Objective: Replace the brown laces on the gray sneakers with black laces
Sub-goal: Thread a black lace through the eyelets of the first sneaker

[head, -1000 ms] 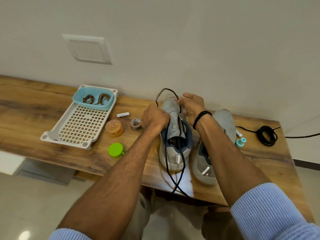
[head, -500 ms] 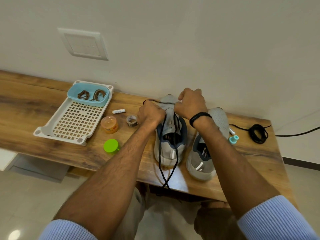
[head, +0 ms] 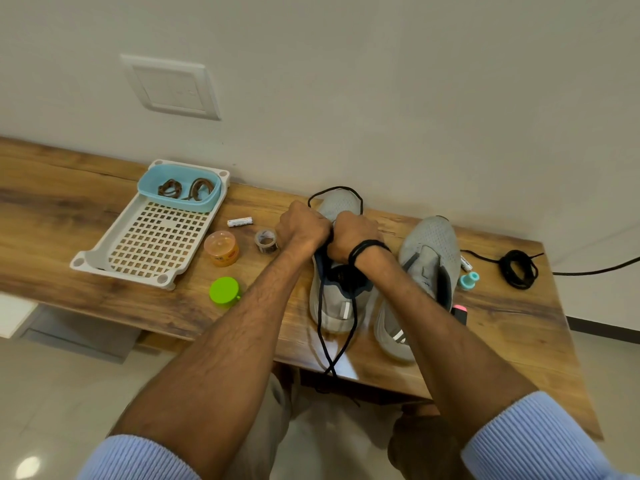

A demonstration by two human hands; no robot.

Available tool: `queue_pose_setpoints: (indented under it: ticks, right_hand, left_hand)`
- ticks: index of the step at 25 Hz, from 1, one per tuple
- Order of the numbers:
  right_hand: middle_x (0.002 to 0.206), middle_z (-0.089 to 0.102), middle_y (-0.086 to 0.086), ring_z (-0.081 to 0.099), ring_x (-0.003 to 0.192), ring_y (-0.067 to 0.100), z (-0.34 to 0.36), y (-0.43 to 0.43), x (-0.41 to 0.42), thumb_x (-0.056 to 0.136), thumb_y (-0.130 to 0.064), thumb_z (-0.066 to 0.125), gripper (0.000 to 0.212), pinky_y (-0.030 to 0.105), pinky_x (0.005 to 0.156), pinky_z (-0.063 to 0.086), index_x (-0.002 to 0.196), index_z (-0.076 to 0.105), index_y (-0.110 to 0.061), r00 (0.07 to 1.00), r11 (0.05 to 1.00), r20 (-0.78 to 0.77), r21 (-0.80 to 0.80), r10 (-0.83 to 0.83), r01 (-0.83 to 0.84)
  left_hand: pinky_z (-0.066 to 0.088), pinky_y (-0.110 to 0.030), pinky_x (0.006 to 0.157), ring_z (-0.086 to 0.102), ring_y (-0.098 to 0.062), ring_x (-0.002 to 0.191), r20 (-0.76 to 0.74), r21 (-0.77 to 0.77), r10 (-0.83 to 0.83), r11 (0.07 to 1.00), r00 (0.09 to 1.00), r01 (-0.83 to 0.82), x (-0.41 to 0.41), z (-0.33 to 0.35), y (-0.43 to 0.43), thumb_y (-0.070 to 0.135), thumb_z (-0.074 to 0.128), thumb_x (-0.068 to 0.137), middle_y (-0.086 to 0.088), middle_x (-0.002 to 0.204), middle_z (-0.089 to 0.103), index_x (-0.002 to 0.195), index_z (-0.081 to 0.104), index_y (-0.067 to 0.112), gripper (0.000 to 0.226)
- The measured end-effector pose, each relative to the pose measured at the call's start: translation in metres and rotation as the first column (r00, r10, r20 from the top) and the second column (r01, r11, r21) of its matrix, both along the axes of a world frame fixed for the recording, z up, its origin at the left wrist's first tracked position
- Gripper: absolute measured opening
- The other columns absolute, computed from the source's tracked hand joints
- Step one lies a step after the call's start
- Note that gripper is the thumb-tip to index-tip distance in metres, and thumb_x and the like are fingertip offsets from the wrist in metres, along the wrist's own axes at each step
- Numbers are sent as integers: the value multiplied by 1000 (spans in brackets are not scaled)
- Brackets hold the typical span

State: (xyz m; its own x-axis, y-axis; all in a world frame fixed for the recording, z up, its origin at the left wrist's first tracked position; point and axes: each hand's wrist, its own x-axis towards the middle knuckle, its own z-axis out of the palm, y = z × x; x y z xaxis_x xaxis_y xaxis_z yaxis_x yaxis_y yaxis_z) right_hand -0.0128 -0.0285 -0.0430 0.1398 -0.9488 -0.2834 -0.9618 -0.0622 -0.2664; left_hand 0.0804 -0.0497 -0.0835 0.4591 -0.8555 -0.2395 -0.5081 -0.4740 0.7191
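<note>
The two free ends of the black lace hang over the near edge of the surface, on the person's side of the hands. They run up the gray sneaker under both wrists. Above its tongue the left hand and right hand touch, each curled tight on the lace, and a loop rises just beyond the knuckles. I judge that the lower eyelets are being threaded; next the loop must be drawn flat, with the ends kept equal. Half a second ago the hands were apart and the lace lay low. Right of the right hand stands the second sneaker; far left of the left hand, the brown laces lie in a blue tub.
</note>
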Motion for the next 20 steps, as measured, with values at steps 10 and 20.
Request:
queue_pose_setpoints:
  ticks: [10,20]
  right_hand:
    - [65,53,10,46,63,18,66,11,-35,77,-27,74,33,33,59,42,64,60,-1,969,940,174,265,173,-215]
    - [74,71,-12,63,83,3,75,68,-26,79,-28,79,15,22,86,53,86,79,-15,844,596,334,600,420,-533]
  left_hand:
    - [52,-32,55,67,-28,82,78,-60,44,997,996,-39,-6,-5,1,22,66,72,-8,90,71,86,72,16,17]
    - [56,-35,63,67,-29,86,62,-87,66,994,996,-61,-3,-5,-2,20,65,71,-8,90,71,86,74,16,19]
